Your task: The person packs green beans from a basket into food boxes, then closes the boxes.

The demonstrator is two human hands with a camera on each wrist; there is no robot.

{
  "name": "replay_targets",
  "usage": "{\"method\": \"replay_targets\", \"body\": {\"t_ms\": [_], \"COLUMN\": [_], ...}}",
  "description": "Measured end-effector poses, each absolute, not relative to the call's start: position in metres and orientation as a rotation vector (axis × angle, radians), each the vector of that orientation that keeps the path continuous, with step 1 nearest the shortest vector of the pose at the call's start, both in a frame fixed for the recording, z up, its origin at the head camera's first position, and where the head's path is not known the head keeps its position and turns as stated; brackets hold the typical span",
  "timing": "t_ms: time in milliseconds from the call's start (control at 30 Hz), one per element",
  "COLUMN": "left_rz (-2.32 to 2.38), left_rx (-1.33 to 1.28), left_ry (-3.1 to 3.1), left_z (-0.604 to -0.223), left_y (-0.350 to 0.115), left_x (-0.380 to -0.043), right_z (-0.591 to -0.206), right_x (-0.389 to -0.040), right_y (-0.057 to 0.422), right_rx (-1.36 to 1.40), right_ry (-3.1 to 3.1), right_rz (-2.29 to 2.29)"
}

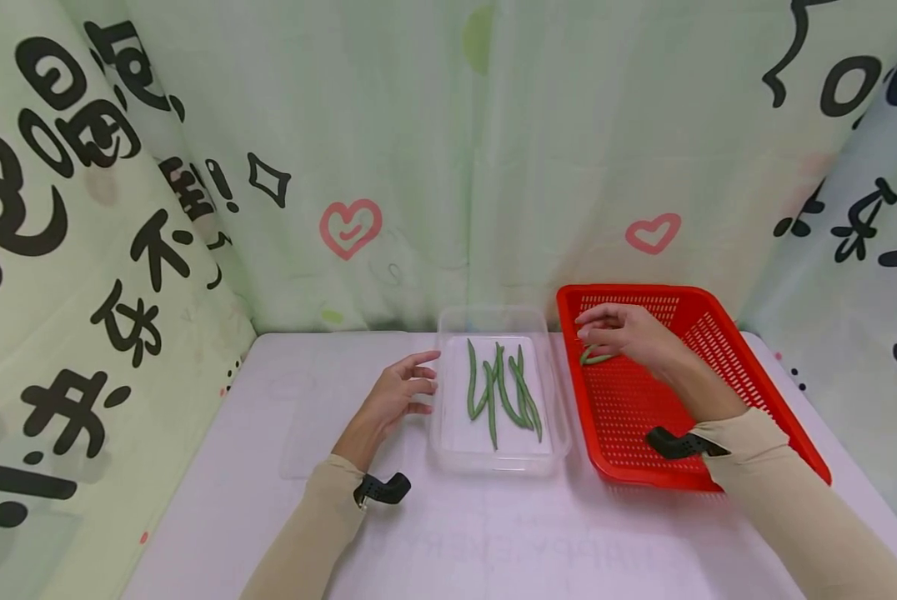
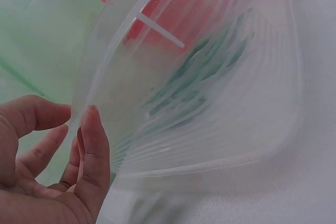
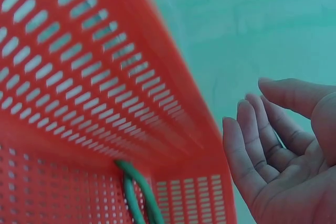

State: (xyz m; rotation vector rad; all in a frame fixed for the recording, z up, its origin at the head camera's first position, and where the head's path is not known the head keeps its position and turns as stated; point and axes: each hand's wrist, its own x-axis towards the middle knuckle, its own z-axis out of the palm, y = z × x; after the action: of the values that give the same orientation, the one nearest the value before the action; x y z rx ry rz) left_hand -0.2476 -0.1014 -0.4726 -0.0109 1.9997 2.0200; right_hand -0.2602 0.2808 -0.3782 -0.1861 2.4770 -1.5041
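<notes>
Several green beans (image 1: 499,387) lie lengthwise inside a clear plastic container (image 1: 493,464) in the middle of the table. My left hand (image 1: 398,395) is beside the container's left rim, its fingers loosely bent; whether the fingertips touch the rim, I cannot tell. In the left wrist view, the beans show blurred through the ribbed plastic wall. Over the far left corner of a red perforated basket (image 1: 606,417) hovers my right hand (image 1: 628,333), fingers relaxed, thumb apart, and nothing visible between them. Below it, a few green beans (image 3: 142,192) lie in the basket's corner.
A flat transparent sheet, perhaps a lid (image 1: 317,417), lies on the white table (image 1: 448,542) left of the container. Behind and at both sides hangs a pale green printed curtain (image 1: 433,167). The basket's left wall stands close to the container's right rim.
</notes>
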Motion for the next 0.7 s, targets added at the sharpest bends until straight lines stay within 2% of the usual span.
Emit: {"method": "replay_targets", "body": {"t_ms": [267, 700], "left_rz": [2.019, 2.002], "left_rx": [-0.004, -0.024], "left_ry": [2.006, 2.019], "left_z": [-0.473, -0.474], "left_y": [-0.101, -0.100], "left_x": [-0.250, -0.250], "right_z": [-0.385, -0.408], "right_x": [-0.268, -0.284], "right_y": [0.302, 0.340], "right_rx": [-0.183, -0.359], "right_ry": [2.505, 2.594], "right_rz": [-1.495, -1.344]}}
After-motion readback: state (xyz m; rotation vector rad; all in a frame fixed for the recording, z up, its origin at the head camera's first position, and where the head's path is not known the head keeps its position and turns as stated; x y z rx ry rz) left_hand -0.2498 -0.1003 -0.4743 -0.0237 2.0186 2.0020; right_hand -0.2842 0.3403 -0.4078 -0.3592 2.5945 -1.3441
